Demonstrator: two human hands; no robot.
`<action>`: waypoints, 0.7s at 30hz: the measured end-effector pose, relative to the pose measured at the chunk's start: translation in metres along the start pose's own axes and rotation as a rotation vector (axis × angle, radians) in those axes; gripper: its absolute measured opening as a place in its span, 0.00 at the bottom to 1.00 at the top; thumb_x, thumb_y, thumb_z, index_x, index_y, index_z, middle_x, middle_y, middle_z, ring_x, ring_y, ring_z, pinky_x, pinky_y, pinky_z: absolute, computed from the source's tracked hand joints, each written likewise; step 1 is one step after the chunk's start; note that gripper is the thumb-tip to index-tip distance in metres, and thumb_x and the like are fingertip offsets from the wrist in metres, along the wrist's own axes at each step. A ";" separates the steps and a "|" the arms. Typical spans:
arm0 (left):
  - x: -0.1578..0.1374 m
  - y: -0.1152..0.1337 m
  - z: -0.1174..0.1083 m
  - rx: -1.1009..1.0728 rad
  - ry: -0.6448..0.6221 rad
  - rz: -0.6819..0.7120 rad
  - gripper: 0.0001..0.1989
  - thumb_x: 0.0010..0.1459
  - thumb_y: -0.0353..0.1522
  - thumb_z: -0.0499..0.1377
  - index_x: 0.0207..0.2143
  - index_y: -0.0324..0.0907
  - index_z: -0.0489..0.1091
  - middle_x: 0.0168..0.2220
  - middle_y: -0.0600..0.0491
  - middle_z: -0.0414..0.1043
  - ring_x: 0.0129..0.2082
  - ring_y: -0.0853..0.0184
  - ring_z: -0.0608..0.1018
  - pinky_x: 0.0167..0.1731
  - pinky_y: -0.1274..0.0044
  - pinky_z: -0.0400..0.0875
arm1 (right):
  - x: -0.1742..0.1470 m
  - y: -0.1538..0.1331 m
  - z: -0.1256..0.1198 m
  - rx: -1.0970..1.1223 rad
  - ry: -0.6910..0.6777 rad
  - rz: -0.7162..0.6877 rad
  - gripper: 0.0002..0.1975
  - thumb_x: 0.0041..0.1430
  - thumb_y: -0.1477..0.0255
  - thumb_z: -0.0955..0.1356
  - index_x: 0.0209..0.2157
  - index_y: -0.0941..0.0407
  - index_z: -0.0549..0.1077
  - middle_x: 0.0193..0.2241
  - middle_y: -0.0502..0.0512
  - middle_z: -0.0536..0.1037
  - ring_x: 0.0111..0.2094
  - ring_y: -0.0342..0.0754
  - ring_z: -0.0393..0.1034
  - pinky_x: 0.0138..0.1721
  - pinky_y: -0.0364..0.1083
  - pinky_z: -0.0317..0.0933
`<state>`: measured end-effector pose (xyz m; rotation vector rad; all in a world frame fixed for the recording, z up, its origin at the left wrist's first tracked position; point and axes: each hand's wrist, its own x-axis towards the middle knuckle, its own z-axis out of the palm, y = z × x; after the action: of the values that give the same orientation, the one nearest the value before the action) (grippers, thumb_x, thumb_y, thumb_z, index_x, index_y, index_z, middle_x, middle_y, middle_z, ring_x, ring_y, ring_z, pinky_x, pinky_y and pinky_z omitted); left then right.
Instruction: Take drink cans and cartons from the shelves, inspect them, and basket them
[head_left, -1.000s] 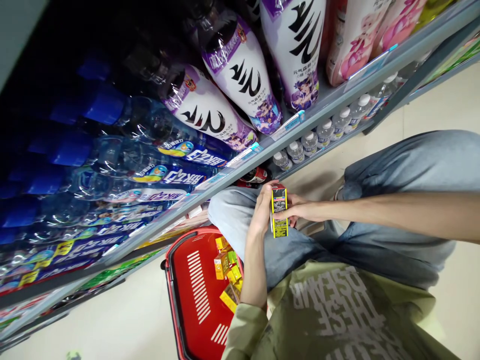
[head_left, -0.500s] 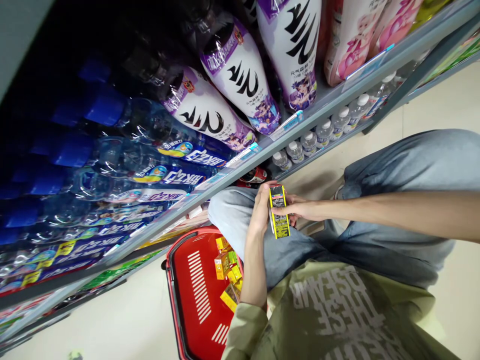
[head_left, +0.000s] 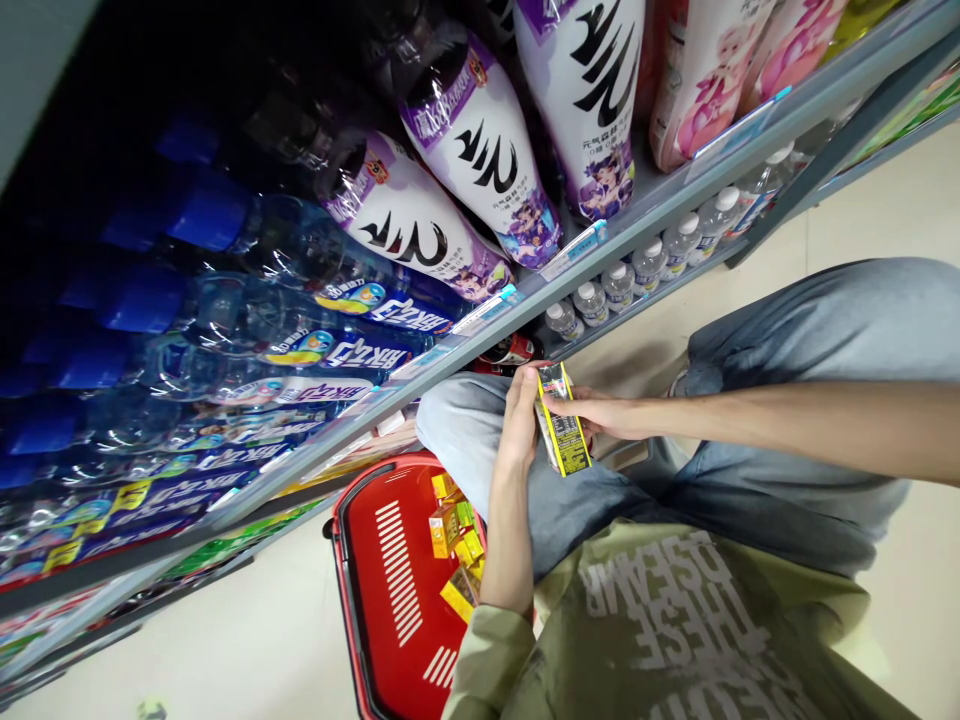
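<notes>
A small yellow-and-black carton (head_left: 568, 440), printed with fine text, is held between both hands above my bent knee. My left hand (head_left: 518, 420) wraps around the carton's left side with the fingers closed on it. From the right, my right hand (head_left: 594, 412) grips the carton, its thumb lying across the printed face. Some of the right fingers are hidden behind the carton. Below my left forearm stands a red shopping basket (head_left: 361, 560) with several small yellow and orange boxes (head_left: 447, 530) in it, partly covered by the arm.
A grey shelf edge (head_left: 420, 372) runs diagonally close by my knee. Blue-capped water bottles (head_left: 247, 325) and purple-white bottles (head_left: 480, 150) stand on it. Small clear bottles (head_left: 649, 262) line the lower shelf. Pale floor (head_left: 247, 620) surrounds the basket.
The carton has turned slightly in my hands, its lower end swinging to the right and showing more of its left side. Basket and shelves look the same.
</notes>
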<state>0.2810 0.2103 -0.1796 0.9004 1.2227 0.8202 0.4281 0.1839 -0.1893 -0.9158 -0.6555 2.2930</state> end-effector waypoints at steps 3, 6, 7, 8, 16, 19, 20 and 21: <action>-0.001 0.002 0.001 -0.006 0.026 0.019 0.23 0.57 0.52 0.63 0.41 0.42 0.75 0.39 0.51 0.77 0.42 0.62 0.79 0.42 0.73 0.74 | 0.001 -0.002 0.001 0.031 -0.029 0.003 0.29 0.47 0.45 0.75 0.37 0.55 0.74 0.27 0.51 0.78 0.25 0.45 0.72 0.19 0.39 0.64; -0.001 0.004 0.002 -0.025 0.052 0.022 0.25 0.55 0.53 0.64 0.41 0.41 0.75 0.36 0.52 0.76 0.40 0.63 0.79 0.40 0.74 0.74 | 0.001 -0.003 0.002 0.058 -0.043 0.011 0.28 0.48 0.46 0.75 0.38 0.56 0.76 0.30 0.52 0.81 0.29 0.46 0.74 0.24 0.41 0.67; -0.001 0.005 0.002 -0.035 0.063 0.024 0.26 0.54 0.53 0.65 0.41 0.41 0.74 0.35 0.52 0.76 0.39 0.63 0.79 0.39 0.75 0.74 | 0.001 -0.003 0.002 0.071 -0.045 0.005 0.27 0.49 0.47 0.75 0.38 0.56 0.77 0.31 0.53 0.81 0.30 0.46 0.75 0.27 0.41 0.68; -0.001 0.006 0.002 -0.047 0.075 0.023 0.26 0.52 0.54 0.66 0.40 0.41 0.74 0.34 0.52 0.76 0.38 0.64 0.79 0.38 0.75 0.74 | 0.001 -0.003 0.002 0.083 -0.051 -0.001 0.26 0.49 0.47 0.75 0.37 0.56 0.77 0.32 0.53 0.82 0.31 0.46 0.75 0.28 0.41 0.69; 0.000 0.009 0.003 -0.072 0.125 0.047 0.25 0.48 0.51 0.70 0.36 0.41 0.73 0.28 0.57 0.70 0.26 0.72 0.73 0.27 0.81 0.67 | 0.004 -0.001 0.001 0.160 -0.068 0.000 0.22 0.55 0.52 0.75 0.37 0.58 0.79 0.36 0.56 0.83 0.35 0.48 0.76 0.34 0.43 0.69; 0.001 0.009 0.004 -0.029 0.154 0.089 0.22 0.48 0.48 0.71 0.35 0.41 0.74 0.28 0.58 0.68 0.25 0.74 0.70 0.26 0.82 0.65 | 0.004 -0.004 0.005 0.221 0.003 0.023 0.20 0.58 0.54 0.74 0.36 0.58 0.78 0.32 0.55 0.83 0.31 0.47 0.75 0.31 0.41 0.69; 0.002 0.008 0.004 -0.016 0.160 0.094 0.20 0.49 0.47 0.71 0.34 0.42 0.74 0.28 0.58 0.68 0.25 0.75 0.70 0.26 0.82 0.65 | 0.004 -0.005 0.006 0.235 0.036 0.032 0.19 0.59 0.55 0.73 0.36 0.58 0.78 0.30 0.54 0.82 0.29 0.46 0.74 0.30 0.41 0.69; 0.002 0.008 0.004 -0.005 0.162 0.092 0.19 0.49 0.45 0.71 0.34 0.42 0.74 0.28 0.58 0.68 0.26 0.74 0.70 0.27 0.83 0.65 | 0.003 -0.006 0.008 0.248 0.067 0.046 0.19 0.62 0.55 0.71 0.36 0.58 0.78 0.28 0.53 0.81 0.27 0.45 0.73 0.28 0.41 0.68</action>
<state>0.2850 0.2149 -0.1730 0.9052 1.3266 0.9848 0.4227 0.1887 -0.1818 -0.8922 -0.3152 2.3090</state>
